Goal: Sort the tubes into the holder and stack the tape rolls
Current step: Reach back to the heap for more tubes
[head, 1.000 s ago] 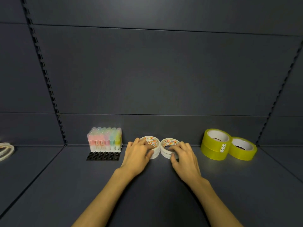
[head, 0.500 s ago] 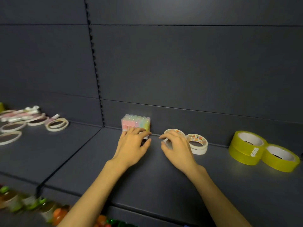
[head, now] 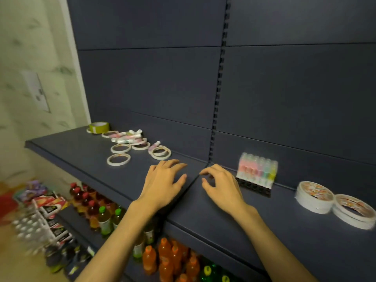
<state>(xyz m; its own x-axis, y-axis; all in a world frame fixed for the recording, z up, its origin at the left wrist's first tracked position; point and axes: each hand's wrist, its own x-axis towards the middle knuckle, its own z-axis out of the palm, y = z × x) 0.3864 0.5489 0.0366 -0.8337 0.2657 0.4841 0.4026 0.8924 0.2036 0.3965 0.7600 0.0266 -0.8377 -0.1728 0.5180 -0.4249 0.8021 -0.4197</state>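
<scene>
Your left hand [head: 162,184] lay palm down over the dark shelf [head: 85,151], fingers spread and nearly straight, holding nothing; whether the fingertips touched the surface could not be told. Your right hand [head: 220,186] hovered just right of the shelf seam, fingers loosely curled and apart, also holding nothing.

Just beyond your right hand stood the black holder [head: 254,187] against the back panel, with pastel tubes [head: 257,169] upright in it; blur kept their number from being counted. Further right sat two stacks of white tape rolls [head: 314,197], touching each other, the right one cut off by the frame edge.

Beyond your left hand, loose white tape rolls [head: 119,159] lay flat and scattered, with several loose tubes [head: 127,137] lying on their sides among them, some overlapping. A yellow-green tape roll [head: 99,127] sat at the far left end. Below the shelf, bottles [head: 171,259] and packets showed only as smeared shapes.
</scene>
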